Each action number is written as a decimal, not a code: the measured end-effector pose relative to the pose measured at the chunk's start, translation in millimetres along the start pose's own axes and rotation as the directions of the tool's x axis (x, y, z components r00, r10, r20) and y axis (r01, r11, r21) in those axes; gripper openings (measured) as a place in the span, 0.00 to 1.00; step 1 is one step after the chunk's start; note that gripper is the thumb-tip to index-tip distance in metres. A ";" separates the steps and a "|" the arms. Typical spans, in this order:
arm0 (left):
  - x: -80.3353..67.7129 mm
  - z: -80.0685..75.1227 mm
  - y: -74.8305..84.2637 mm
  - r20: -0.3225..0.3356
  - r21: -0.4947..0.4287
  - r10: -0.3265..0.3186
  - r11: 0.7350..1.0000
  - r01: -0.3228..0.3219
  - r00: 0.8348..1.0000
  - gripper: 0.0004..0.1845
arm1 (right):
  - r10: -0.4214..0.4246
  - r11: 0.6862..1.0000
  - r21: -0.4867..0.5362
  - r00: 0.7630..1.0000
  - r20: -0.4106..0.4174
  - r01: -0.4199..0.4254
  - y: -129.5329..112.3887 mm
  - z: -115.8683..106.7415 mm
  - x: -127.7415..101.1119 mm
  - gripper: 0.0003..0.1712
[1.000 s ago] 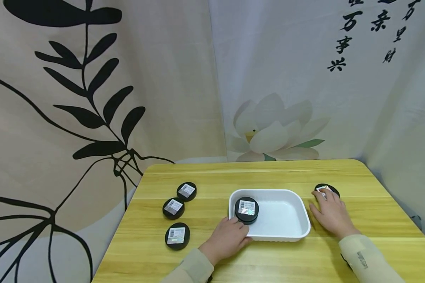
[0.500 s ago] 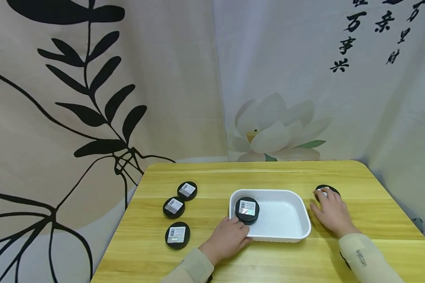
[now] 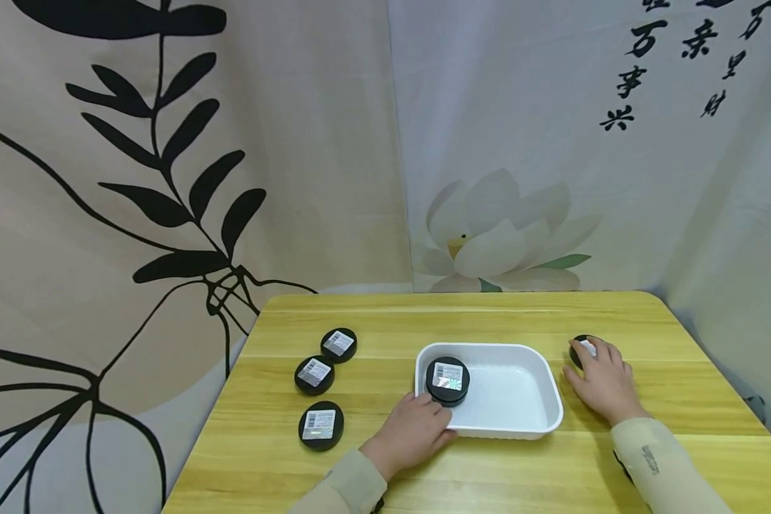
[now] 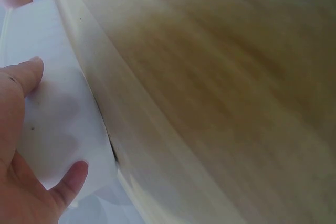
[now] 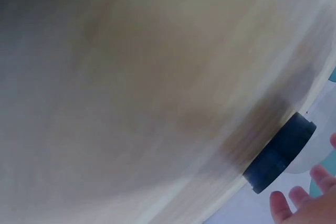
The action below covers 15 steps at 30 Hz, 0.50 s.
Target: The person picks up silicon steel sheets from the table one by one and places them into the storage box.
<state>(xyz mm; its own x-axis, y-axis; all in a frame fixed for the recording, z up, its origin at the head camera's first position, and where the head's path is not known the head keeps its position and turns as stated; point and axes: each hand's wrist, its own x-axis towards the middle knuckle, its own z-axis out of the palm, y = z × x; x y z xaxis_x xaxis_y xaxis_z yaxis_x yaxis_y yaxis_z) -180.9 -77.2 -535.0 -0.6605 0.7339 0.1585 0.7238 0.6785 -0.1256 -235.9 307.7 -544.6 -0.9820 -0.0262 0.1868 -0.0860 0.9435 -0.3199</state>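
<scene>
At the near edge of the wooden bench (image 3: 507,464), the left hand (image 3: 411,434) rests with relaxed fingers against the white tray (image 3: 540,427), where one black tin (image 3: 447,381) already sits. Farther right, the right hand (image 3: 605,381) lies over another tin (image 3: 581,348) with the grip spread, fingers not yet closed. The tin looks light, rigid and smooth; its rim seems the best hold. Three more tins (image 3: 315,375) wait at left.
</scene>
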 end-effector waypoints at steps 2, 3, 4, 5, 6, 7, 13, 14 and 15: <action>0.0 -0.7 -0.1 -0.005 0.002 -0.001 1.000 0.001 1.000 0.17 | 0.006 1.000 -0.004 1.000 0.005 -0.006 0.9 0.3 1.2 0.34; 0.0 -0.9 -0.2 -0.005 0.004 0.000 1.000 0.000 1.000 0.17 | 0.010 1.000 -0.006 1.000 0.011 -0.010 1.3 0.4 1.8 0.34; 0.0 -0.9 -0.3 -0.005 0.005 0.000 1.000 0.000 1.000 0.17 | 0.015 1.000 -0.007 1.000 0.020 -0.015 1.8 0.4 2.4 0.34; 0.0 -0.7 -0.4 -0.002 0.006 0.000 1.000 0.000 1.000 0.17 | 0.020 1.000 -0.008 0.999 0.028 -0.020 2.1 0.3 2.8 0.34; 0.2 -0.5 -0.4 0.001 0.005 -0.001 1.000 0.001 1.000 0.17 | 0.026 1.000 -0.008 0.999 0.036 -0.025 2.2 0.0 3.2 0.34; 0.3 0.1 -0.5 0.004 0.003 -0.002 1.000 0.002 1.000 0.17 | 0.031 0.999 -0.010 0.998 0.046 -0.030 2.4 -0.5 3.4 0.35; 0.9 2.7 0.0 0.013 -0.002 -0.011 1.000 0.011 1.000 0.18 | 0.055 0.998 -0.013 0.996 0.076 -0.054 5.5 -4.0 5.1 0.36; 0.8 2.5 0.1 0.011 0.000 -0.010 1.000 0.010 1.000 0.19 | 0.059 0.998 -0.012 0.995 0.079 -0.058 6.4 -4.1 5.2 0.36; 0.7 2.5 0.2 0.006 0.003 -0.007 1.000 0.007 1.000 0.18 | 0.063 0.998 -0.012 0.995 0.082 -0.062 7.3 -4.1 5.1 0.36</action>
<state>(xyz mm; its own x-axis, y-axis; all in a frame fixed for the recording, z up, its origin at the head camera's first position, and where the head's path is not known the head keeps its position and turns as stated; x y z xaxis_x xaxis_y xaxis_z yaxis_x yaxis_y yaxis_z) -181.7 -76.5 -537.3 -0.6670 0.7291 0.1536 0.7183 0.6839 -0.1273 -240.8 315.8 -542.1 -0.9959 0.0066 0.0897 -0.0226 0.9471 -0.3200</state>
